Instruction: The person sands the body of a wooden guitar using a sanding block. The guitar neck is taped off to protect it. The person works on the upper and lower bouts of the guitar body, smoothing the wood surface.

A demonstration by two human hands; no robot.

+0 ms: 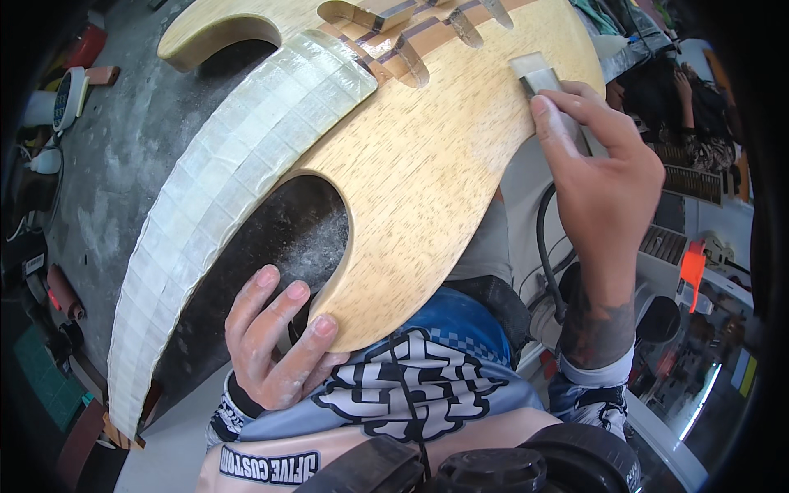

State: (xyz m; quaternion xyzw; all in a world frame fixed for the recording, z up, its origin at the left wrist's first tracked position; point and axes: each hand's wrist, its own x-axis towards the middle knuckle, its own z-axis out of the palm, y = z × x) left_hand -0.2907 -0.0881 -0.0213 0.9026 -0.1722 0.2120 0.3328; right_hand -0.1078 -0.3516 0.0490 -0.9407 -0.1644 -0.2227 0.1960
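Observation:
A pale wooden guitar body [427, 189] fills the middle, with cut cavities and darker laminated stripes at the top. Its long neck [214, 189], wrapped in whitish tape, curves down the left. My left hand [275, 345] grips the tip of the body's lower horn, thumb partly hidden under it and other fingers raised. My right hand [604, 177] holds a flat grey block [534, 74] with a pale upper end against the face near the right edge.
A dark, dusty bench [107, 189] lies beneath, with tools and a green mat [41, 378] at the left. At the right are a black hose [544, 238], an orange item [693, 267] and a glass-topped cabinet [690, 394]. Another person's hand [682, 82] shows at upper right.

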